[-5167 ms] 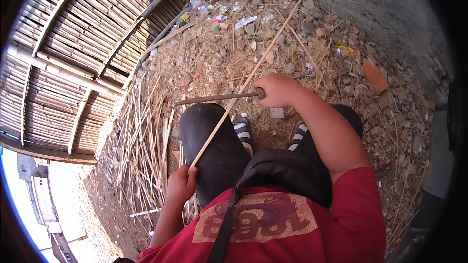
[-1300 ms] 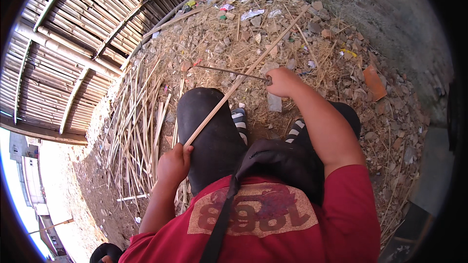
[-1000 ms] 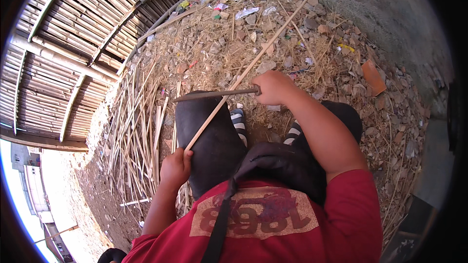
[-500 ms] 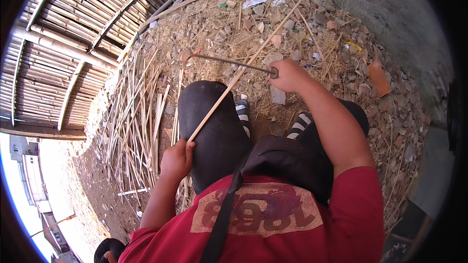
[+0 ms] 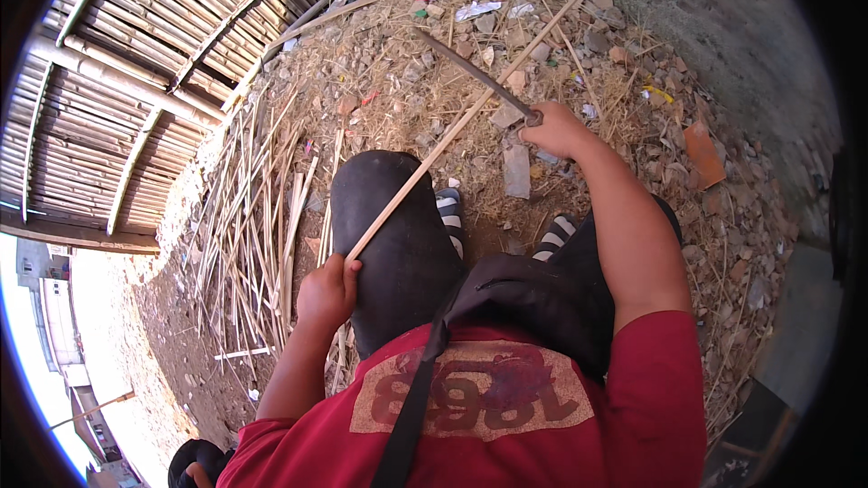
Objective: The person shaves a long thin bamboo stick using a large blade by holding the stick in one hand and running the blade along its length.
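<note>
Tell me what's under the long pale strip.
The strip crosses the dark-clad left knee, then straw and rubble. What lies directly beneath is covered; the left hand hides its near end.

Worn: red short-sleeved shirt (image 5: pixel 542 456) with tan printed panel (image 5: pixel 479 389); black strap (image 5: pixel 414 407), black bag (image 5: pixel 533 294); dark trousers (image 5: pixel 380 208); footwear (image 5: pixel 450 217) banded dark and white.

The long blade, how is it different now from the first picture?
The right hand moved the long blade farther from the body along the strip. The blade was nearly level across the picture; now it slants, its tip swung up and away. Nothing was let go: the left hand still holds the strip's near end.
</note>
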Demonstrator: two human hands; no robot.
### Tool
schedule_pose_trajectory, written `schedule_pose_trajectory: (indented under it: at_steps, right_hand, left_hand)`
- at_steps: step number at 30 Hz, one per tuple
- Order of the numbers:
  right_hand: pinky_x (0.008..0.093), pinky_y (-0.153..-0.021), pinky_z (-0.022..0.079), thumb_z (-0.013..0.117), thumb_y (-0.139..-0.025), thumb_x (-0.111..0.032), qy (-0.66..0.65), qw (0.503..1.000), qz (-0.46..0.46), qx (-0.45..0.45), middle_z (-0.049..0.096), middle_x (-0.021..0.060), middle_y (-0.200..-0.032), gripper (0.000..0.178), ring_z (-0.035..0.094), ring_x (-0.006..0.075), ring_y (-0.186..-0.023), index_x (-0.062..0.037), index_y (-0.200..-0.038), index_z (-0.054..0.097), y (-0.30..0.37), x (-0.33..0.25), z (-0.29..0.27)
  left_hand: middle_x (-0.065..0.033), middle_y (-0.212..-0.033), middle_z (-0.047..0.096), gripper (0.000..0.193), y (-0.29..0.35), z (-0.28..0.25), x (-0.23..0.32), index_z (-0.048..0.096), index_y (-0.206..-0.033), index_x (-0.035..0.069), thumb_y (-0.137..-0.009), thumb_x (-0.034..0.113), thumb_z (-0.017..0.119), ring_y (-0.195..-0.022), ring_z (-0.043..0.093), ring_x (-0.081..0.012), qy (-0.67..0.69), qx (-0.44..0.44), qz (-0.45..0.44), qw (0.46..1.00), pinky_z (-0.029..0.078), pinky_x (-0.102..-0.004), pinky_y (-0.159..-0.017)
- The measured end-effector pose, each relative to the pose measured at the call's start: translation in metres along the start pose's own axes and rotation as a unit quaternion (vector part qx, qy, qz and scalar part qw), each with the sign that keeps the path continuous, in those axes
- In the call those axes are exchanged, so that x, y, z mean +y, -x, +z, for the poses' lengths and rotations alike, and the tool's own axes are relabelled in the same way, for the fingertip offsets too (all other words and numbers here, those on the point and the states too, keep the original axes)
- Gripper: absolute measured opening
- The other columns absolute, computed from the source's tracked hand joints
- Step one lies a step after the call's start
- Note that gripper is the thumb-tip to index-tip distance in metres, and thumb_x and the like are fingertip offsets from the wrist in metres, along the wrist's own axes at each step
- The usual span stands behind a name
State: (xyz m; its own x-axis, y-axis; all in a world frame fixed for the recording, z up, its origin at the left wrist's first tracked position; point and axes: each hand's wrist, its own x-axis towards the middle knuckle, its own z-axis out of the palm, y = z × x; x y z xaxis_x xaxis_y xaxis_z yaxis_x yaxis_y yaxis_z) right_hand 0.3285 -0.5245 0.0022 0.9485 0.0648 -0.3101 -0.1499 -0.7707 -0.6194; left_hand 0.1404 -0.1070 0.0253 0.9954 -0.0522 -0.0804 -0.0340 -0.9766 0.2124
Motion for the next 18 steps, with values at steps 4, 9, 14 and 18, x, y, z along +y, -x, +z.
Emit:
schedule_pose_trajectory:
  at_steps: [4,9,14,18]
  right_hand:
    - [0.0411,-0.085,0.055,0.070,-0.075,-0.026,-0.045,0.996,0.072,0.027,0.072,0.0211,-0.100,0.044,0.070,0.0332,-0.096,0.0002,-0.111,0.069,0.000,0.017,-0.023]
    - [0.0424,-0.087,0.055,0.071,-0.075,-0.027,0.075,0.994,-0.081,0.022,0.071,0.0182,-0.107,0.047,0.069,0.0347,-0.099,-0.0008,-0.113,0.070,0.013,-0.006,0.011]
    - [0.0454,-0.076,0.053,0.074,-0.076,-0.030,0.159,0.966,-0.190,-0.072,0.069,0.0210,-0.088,0.041,0.069,0.0366,-0.087,-0.0036,-0.107,0.071,0.026,-0.031,0.005]
    - [0.0419,-0.090,0.054,0.074,-0.075,-0.032,0.009,0.999,-0.050,-0.001,0.071,0.0206,-0.111,0.058,0.069,0.0338,-0.101,-0.0003,-0.124,0.067,-0.007,0.027,-0.006]
  left_hand:
    - [-0.0233,-0.067,0.063,0.038,0.002,-0.015,0.008,0.053,-0.084,0.005,-0.102,0.039,0.055,-0.064,0.063,-0.0461,-0.028,-0.005,0.004,1.000,0.047,-0.0581,-0.059]
    - [-0.0238,-0.068,0.063,0.039,0.001,-0.015,0.012,0.053,-0.085,0.005,-0.102,0.040,0.055,-0.066,0.063,-0.0471,-0.042,-0.007,0.017,0.999,0.047,-0.0586,-0.059]
    - [-0.0246,-0.069,0.063,0.038,0.002,-0.008,-0.002,0.053,-0.086,0.004,-0.102,0.039,0.054,-0.068,0.063,-0.0487,-0.005,-0.007,0.020,1.000,0.047,-0.0593,-0.061]
    - [-0.0247,-0.069,0.063,0.036,0.001,-0.008,0.004,0.053,-0.085,0.004,-0.101,0.036,0.056,-0.068,0.063,-0.0481,-0.007,0.009,0.029,1.000,0.047,-0.0589,-0.060]
